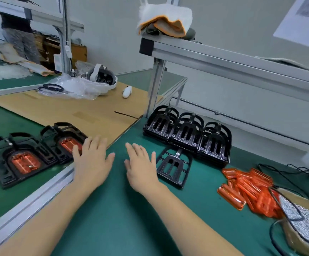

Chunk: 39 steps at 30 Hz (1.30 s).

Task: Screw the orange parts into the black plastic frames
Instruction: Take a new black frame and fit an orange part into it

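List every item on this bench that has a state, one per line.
left hand: open, flat, holding nothing
right hand: open, holding nothing
two black frames at left: orange parts fitted
single black frame: empty, lying flat
stacked black frames: empty
orange parts: loose pile

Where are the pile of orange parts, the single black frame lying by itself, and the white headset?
pile of orange parts point(249, 189), head view, middle of the heap.
single black frame point(174, 166), head view, its slotted centre plate.
white headset point(102, 75), head view, its grey inner padding.
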Each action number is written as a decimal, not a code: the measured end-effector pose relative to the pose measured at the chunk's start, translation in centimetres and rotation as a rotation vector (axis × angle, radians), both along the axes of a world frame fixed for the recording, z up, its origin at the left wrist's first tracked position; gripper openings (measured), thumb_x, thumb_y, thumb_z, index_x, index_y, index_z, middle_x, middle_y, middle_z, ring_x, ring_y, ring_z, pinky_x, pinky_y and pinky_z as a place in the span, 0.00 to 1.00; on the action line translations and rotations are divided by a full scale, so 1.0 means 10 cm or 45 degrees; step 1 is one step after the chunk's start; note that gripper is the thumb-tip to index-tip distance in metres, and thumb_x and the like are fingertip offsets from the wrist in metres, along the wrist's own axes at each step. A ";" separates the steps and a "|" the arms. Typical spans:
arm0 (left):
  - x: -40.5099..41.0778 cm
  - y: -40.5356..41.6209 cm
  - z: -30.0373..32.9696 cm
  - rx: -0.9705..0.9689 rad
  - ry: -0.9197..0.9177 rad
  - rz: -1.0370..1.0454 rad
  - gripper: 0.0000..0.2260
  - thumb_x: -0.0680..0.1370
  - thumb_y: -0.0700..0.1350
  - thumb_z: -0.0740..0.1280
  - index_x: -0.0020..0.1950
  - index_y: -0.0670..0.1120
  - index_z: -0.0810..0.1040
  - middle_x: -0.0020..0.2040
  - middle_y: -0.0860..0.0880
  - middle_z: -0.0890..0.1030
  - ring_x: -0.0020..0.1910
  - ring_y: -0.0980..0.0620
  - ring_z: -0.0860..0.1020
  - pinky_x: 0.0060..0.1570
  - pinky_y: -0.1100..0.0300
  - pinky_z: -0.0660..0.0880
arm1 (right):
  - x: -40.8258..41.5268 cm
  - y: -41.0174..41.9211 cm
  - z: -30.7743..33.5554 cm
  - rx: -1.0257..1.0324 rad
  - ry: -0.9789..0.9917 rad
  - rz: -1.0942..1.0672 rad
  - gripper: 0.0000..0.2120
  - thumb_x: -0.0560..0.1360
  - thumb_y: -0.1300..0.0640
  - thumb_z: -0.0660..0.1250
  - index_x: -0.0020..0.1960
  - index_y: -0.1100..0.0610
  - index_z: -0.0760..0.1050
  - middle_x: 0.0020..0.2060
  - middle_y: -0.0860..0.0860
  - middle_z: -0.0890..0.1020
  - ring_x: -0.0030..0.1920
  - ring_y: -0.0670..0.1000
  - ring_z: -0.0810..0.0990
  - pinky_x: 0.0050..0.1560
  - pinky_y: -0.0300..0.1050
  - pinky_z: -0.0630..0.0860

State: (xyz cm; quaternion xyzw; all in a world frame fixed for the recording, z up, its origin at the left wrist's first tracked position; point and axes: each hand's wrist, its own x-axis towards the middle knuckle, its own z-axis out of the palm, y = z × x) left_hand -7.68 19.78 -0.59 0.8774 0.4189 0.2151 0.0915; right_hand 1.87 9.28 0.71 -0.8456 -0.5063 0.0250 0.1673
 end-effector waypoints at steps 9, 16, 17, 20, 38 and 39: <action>0.90 -0.89 0.03 -0.472 -0.126 -0.456 0.27 0.80 0.58 0.56 0.77 0.52 0.55 0.77 0.52 0.58 0.76 0.52 0.53 0.73 0.46 0.48 | 0.58 -1.12 -0.04 -0.052 0.011 -0.463 0.25 0.84 0.54 0.50 0.79 0.48 0.48 0.78 0.48 0.53 0.78 0.49 0.48 0.75 0.59 0.40; 1.18 -1.08 -0.05 -0.484 0.027 -0.348 0.32 0.78 0.63 0.54 0.78 0.53 0.49 0.78 0.48 0.51 0.76 0.48 0.50 0.72 0.43 0.46 | 0.68 -1.23 -0.10 -0.138 0.053 -0.527 0.25 0.84 0.51 0.48 0.79 0.49 0.46 0.79 0.52 0.50 0.78 0.51 0.46 0.75 0.60 0.38; 1.19 -1.09 -0.05 -0.467 0.039 -0.332 0.32 0.78 0.63 0.54 0.78 0.53 0.49 0.78 0.47 0.51 0.76 0.48 0.50 0.72 0.44 0.46 | 0.69 -1.23 -0.11 -0.150 0.066 -0.538 0.25 0.84 0.50 0.47 0.79 0.49 0.46 0.79 0.52 0.50 0.78 0.52 0.46 0.75 0.61 0.38; 1.18 -1.12 -0.05 -0.436 0.074 -0.313 0.33 0.77 0.64 0.55 0.77 0.52 0.49 0.78 0.48 0.53 0.76 0.48 0.52 0.72 0.44 0.47 | 0.71 -1.21 -0.11 -0.183 0.126 -0.560 0.25 0.84 0.49 0.45 0.79 0.50 0.44 0.78 0.53 0.51 0.78 0.52 0.46 0.74 0.62 0.38; 0.79 -1.67 0.22 -1.337 -0.666 -0.699 0.09 0.76 0.43 0.67 0.53 0.55 0.74 0.49 0.59 0.83 0.52 0.61 0.79 0.50 0.67 0.74 | 0.48 -1.73 0.14 0.888 0.714 -0.524 0.29 0.78 0.72 0.56 0.76 0.53 0.60 0.67 0.39 0.70 0.64 0.44 0.72 0.69 0.36 0.65; 0.77 -1.72 0.26 -1.462 -0.737 -0.755 0.07 0.77 0.44 0.67 0.52 0.55 0.75 0.45 0.65 0.83 0.47 0.69 0.79 0.45 0.75 0.72 | 0.46 -1.79 0.17 0.948 0.625 -0.501 0.30 0.76 0.73 0.57 0.74 0.52 0.62 0.62 0.33 0.71 0.64 0.41 0.73 0.69 0.39 0.66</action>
